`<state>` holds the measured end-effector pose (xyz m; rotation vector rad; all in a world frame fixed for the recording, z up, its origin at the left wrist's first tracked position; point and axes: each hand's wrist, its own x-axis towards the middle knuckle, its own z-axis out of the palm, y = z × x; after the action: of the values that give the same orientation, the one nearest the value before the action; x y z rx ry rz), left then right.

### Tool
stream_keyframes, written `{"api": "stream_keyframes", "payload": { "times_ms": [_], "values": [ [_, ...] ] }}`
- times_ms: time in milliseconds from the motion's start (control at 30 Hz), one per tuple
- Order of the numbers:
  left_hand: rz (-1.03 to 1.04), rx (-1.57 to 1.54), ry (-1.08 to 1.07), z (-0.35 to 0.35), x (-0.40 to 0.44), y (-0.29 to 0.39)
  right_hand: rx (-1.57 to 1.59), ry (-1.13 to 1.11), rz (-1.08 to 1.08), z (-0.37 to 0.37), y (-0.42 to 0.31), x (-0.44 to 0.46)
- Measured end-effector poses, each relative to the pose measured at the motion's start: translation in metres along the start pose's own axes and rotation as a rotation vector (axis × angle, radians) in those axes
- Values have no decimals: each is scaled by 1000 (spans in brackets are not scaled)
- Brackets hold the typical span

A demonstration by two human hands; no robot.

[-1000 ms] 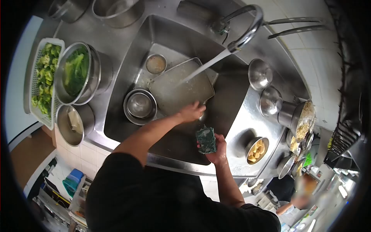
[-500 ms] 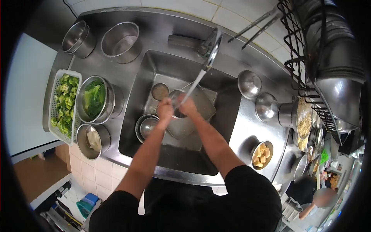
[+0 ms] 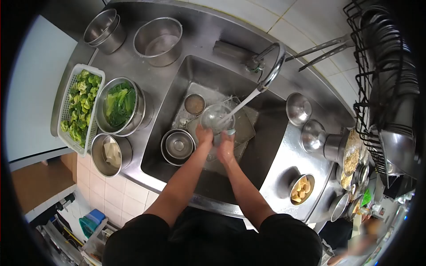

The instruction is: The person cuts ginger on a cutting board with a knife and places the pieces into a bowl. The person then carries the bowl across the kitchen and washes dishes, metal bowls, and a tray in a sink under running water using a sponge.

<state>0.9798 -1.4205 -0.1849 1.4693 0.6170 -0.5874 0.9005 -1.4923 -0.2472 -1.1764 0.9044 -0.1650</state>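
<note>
A round metal bowl (image 3: 216,116) is held over the sink under the faucet's water stream (image 3: 242,104), and water splashes inside it. My left hand (image 3: 205,135) is closed on its near-left edge. My right hand (image 3: 226,144) grips the near-right side; a small pale patch shows by its fingers, too unclear to name. Below lies a flat metal tray (image 3: 244,128) on the sink floor. To the left of my hands are nested metal bowls (image 3: 179,145) and a small round cup (image 3: 194,104) with brownish contents.
Left of the sink (image 3: 153,153) stand a white basket of broccoli (image 3: 82,106), a pot of leafy greens (image 3: 120,104) and a pot with pale pieces (image 3: 112,155). Metal bowls (image 3: 299,108) and a bowl of yellowish chunks (image 3: 301,188) are at right. A dish rack (image 3: 366,102) overhangs there.
My hands have drawn back toward me to the bowl's near side, and its inside now shows under the stream. The whole view has shifted. A person at lower right has moved.
</note>
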Motion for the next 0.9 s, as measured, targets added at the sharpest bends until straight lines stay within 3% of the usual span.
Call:
{"api": "stream_keyframes", "payload": {
  "times_ms": [33,67,100,133,167,233,267,300,333,367,400,433,500,567,700,733,767,800,833,900],
  "values": [
    [-263,-240,44,-4,-12,-12,-446,124,-102,-19,-31,-14],
    [-274,-239,54,-13,-16,-17,-532,60,-360,-36,-65,-10],
    [-370,-206,-226,-26,-19,-22,-372,52,-318,-37,-87,-4],
    [-461,-170,-509,-40,-19,-28,78,-137,-16,-38,-68,14],
    [-466,-170,-504,-48,-16,-34,532,-311,288,-41,-48,25],
    [-109,175,-307,-60,19,-60,765,-198,697,-2,-25,-21],
    [-5,663,-137,-82,46,-79,826,-258,720,8,9,-34],
    [237,924,-151,-107,37,-53,893,-323,741,10,41,-40],
    [336,848,-49,-139,52,-74,766,-462,774,11,32,-59],
    [165,1094,58,-148,29,-37,635,-588,809,8,25,-83],
    [298,1193,89,-168,18,-33,635,-582,816,-4,27,-93],
    [292,1192,82,-173,10,-18,459,-538,845,-23,28,-98],
    [60,1687,-232,-172,9,11,284,-479,871,-59,22,-101],
    [295,1602,-95,-145,35,15,340,-478,940,-86,0,-104],
    [271,1038,234,-85,160,2,207,-517,714,-89,-58,-123],
    [274,1035,226,-85,199,-20,287,-536,717,-91,-61,-130],
    [425,1332,51,-91,243,-46,370,-556,715,-92,-63,-134],
    [573,1623,-144,-93,260,-64,361,-539,702,-94,-65,-140],
    [564,1625,-157,-82,237,-55,364,-528,712,-100,-68,-149],
    [562,1067,95,-51,193,-5,344,-530,706,-102,-73,-157]
  ]
}}
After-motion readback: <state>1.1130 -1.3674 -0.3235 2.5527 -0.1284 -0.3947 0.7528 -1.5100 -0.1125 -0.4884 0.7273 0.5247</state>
